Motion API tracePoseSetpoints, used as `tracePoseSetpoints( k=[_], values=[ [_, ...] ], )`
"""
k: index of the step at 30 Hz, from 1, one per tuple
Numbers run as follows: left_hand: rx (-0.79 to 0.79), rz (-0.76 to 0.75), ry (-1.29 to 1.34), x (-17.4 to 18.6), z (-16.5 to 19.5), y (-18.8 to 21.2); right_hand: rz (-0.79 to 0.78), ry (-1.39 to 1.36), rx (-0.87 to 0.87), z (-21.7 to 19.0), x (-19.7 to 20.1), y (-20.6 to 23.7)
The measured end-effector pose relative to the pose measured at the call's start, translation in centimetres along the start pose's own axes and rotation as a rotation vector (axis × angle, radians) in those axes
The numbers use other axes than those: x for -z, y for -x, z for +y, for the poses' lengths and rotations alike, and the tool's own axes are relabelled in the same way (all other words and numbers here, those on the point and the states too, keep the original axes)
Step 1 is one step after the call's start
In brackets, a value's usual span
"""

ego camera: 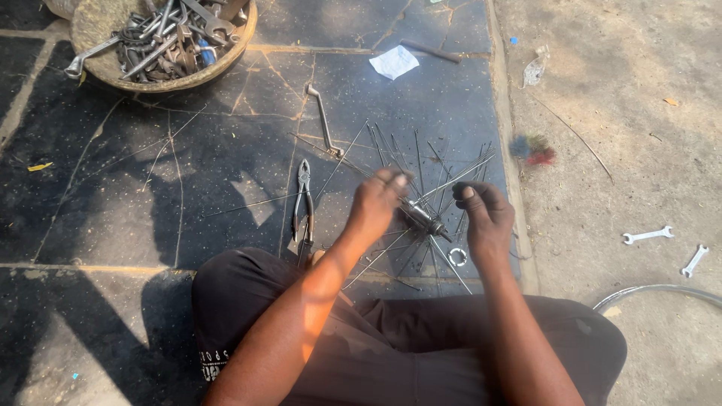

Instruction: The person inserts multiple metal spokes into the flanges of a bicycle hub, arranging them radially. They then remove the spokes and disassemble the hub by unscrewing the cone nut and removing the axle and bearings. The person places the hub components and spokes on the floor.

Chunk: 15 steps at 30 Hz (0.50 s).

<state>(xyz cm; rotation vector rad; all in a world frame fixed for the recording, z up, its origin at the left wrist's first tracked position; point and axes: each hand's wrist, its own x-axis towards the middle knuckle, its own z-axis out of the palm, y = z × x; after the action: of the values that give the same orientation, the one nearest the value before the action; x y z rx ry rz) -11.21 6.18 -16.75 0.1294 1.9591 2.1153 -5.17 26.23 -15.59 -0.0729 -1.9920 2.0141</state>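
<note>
A metal wheel hub (423, 216) is held low over the dark stone floor (135, 188), just ahead of the seated person's knees, with thin steel spokes (451, 180) fanning out of it in every direction. The hub appears to be steadied between both hands so the spokes can be handled one by one (a judgement only). On its near-left side the left hand (376, 204) is pinched shut on a spoke or the hub flange; which one cannot be told. On its right the right hand (487, 214) is curled over the hub's end, fingers bent and closed around it, wrist dropped. Both forearms are stretched forward from the lap and converge on the hub.

Just below the hub a small ring-shaped washer (457, 256) lies. Left of the hub, pliers (304, 203) are laid lengthwise, and beyond them a bent crank tool (323, 120). Far up-left of the hub a round basket of wrenches (162, 41) stands. Well to the right of the hub, two flat spanners (665, 246) rest on the dusty ground, near a curved wheel rim (662, 292).
</note>
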Motion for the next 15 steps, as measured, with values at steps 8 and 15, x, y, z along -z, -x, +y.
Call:
tracePoseSetpoints(
  k=[8,15],
  values=[
    [-0.49,-0.06,-0.761,-2.3,2.4,2.9,-0.586,0.995,0.104,0.1,-0.2,0.4],
    [-0.537,-0.182,-1.024,-1.9,3.0,2.8,-0.3,0.605,-0.155,4.7,0.6,-1.1]
  ],
)
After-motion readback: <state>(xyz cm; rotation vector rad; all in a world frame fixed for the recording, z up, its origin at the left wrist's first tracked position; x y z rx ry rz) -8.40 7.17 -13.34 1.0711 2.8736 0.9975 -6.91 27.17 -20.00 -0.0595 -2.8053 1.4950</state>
